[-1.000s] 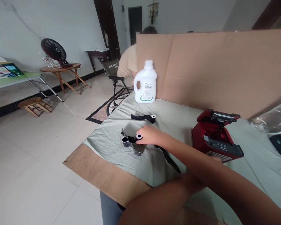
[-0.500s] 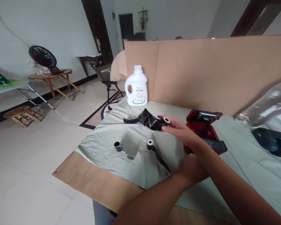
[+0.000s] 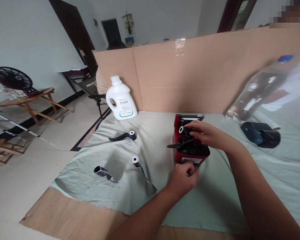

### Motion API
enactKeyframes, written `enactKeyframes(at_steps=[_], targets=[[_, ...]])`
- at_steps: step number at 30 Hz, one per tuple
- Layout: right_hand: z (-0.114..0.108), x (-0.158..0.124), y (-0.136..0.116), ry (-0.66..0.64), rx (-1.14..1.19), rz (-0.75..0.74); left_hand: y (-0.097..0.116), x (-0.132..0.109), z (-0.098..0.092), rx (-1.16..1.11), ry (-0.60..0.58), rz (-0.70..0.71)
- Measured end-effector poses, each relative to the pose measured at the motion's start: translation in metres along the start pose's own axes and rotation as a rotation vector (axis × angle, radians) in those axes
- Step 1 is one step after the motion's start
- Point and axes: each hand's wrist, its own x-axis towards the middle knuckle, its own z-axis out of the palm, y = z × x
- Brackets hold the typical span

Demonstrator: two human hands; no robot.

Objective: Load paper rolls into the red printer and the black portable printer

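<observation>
My right hand [image 3: 202,133] pinches a roll of black ribbon [image 3: 181,129] with a white core over the open red printer [image 3: 176,138]. A loose dark tail of it sticks out to the left above the printer's side. My left hand [image 3: 183,178] is curled closed just in front of the printer's labelled face, with nothing visible in it. To the left on the cloth lie a black roll with its strip [image 3: 132,134], a second white-cored roll [image 3: 135,160] trailing a dark strip, and a hollow dark tube [image 3: 100,170] with a torn end.
A pale green cloth [image 3: 155,133] covers the wooden board [image 3: 72,211]. A white detergent jug [image 3: 122,103] stands at the back left, before a cardboard panel [image 3: 170,83]. A clear plastic bottle [image 3: 260,90] and a dark device [image 3: 260,135] are at the right.
My right hand has carried the roll rightward from above the cloth to the open printer. My left hand now shows in front of the printer. The view has turned to the right.
</observation>
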Motion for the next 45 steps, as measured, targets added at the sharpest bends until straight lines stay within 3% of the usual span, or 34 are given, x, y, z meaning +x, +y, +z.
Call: enactKeyframes(at_steps=[5, 12, 19, 24, 27, 32, 34, 37, 40, 42, 45], targets=[[0.003, 0.003, 0.011, -0.06, -0.172, 0.005, -0.001, -0.003, 0.001, 0.03, -0.01, 0.07], [0.014, 0.002, 0.006, -0.163, -0.252, 0.066, -0.003, -0.009, 0.004, 0.117, -0.025, 0.249], [-0.019, -0.017, -0.014, -0.265, 0.045, -0.061, 0.0, -0.011, 0.004, 0.112, -0.011, 0.285], [-0.031, -0.022, -0.002, -0.325, 0.143, 0.053, -0.003, -0.011, 0.004, 0.111, 0.012, 0.316], [-0.035, -0.023, 0.007, -0.396, 0.279, 0.024, -0.003, -0.012, 0.004, 0.092, 0.075, 0.305], [-0.047, -0.029, 0.009, -0.438, 0.483, -0.033, 0.001, -0.016, 0.005, -0.071, 0.357, 0.284], [-0.047, -0.029, 0.006, -0.481, 0.5, -0.058, 0.001, -0.019, 0.006, -0.111, 0.387, 0.327], [-0.038, -0.023, 0.002, -0.455, 0.382, -0.038, -0.002, -0.023, 0.007, -0.122, 0.291, 0.352], [-0.022, -0.015, 0.003, -0.281, 0.084, 0.077, -0.004, -0.026, 0.01, -0.143, 0.184, 0.339], [-0.01, -0.01, 0.005, -0.21, -0.076, 0.123, -0.004, -0.026, 0.011, -0.174, 0.199, 0.293], [0.006, -0.002, 0.007, -0.208, -0.193, 0.123, -0.004, -0.022, 0.011, -0.184, 0.242, 0.153]])
